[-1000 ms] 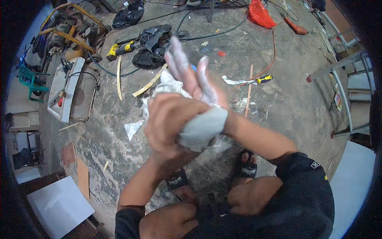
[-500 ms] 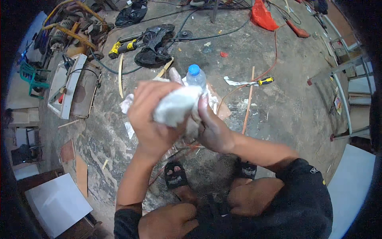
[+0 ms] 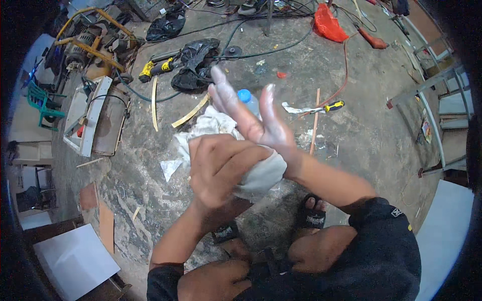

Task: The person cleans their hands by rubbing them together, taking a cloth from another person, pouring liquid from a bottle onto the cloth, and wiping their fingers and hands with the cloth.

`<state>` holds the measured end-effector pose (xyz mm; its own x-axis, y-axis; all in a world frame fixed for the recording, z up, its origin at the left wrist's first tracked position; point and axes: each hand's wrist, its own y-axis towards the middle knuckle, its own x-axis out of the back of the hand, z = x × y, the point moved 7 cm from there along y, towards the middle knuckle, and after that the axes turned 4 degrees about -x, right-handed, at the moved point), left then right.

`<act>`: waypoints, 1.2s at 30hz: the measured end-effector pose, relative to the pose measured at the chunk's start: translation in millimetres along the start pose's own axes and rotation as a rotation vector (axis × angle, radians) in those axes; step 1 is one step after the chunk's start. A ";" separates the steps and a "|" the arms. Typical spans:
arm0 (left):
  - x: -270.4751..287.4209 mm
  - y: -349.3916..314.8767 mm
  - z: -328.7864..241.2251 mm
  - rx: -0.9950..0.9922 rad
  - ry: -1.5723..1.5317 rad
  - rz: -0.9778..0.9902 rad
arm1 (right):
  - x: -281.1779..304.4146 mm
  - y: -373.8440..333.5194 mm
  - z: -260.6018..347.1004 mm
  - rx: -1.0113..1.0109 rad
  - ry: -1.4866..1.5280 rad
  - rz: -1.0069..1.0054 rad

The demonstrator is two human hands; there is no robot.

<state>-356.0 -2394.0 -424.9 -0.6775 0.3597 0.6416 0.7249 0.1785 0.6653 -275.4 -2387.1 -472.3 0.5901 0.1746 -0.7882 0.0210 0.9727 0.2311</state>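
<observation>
My left hand [image 3: 216, 168] is closed around a bunched white cloth [image 3: 262, 175], pressing it near the heel and wrist of my right hand. Fingers spread and palm turned up, my right hand [image 3: 266, 125] carries a whitish residue on its fingertips and palm. Behind it stands a clear plastic bottle [image 3: 253, 104] with a blue cap, partly covered by the hand. Another crumpled white cloth [image 3: 215, 122] lies on the floor just beyond my left hand, with a small white scrap [image 3: 170, 168] beside it.
A yellow-black power tool [image 3: 156, 67] and black plastic bags [image 3: 193, 65] lie ahead. To the right are a screwdriver [image 3: 334, 106], a thin wood strip [image 3: 316, 123] and a metal frame [image 3: 427, 90]. A red bag [image 3: 329, 25] and cables cross the far floor.
Both hands were together around the cloth. My left hand has slid right and nearer with it, toward my right wrist, while my right hand has opened with fingers stretched out.
</observation>
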 end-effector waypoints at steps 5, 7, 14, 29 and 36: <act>7.9 6.0 -7.3 -0.057 0.077 0.035 | -4.0 -9.4 1.3 0.053 -0.173 -0.080; 9.9 5.4 -6.3 -0.082 0.115 0.046 | -5.2 -16.8 -4.3 -0.028 -0.175 -0.086; 39.4 31.4 26.8 -0.026 0.176 -0.119 | -3.1 -28.3 -49.7 -0.328 -0.007 -0.116; 28.3 18.1 -3.7 -0.027 0.098 -0.038 | 16.8 -4.7 -12.6 -0.057 -0.485 -0.317; 31.2 18.6 2.3 -0.054 0.187 -0.075 | 38.7 -36.4 -64.9 -0.432 -0.267 -0.235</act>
<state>-363.4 -2377.3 -393.4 -0.7444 0.1704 0.6457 0.6671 0.1475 0.7302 -305.7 -2405.9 -548.2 0.7948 -0.0445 -0.6053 -0.1228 0.9649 -0.2321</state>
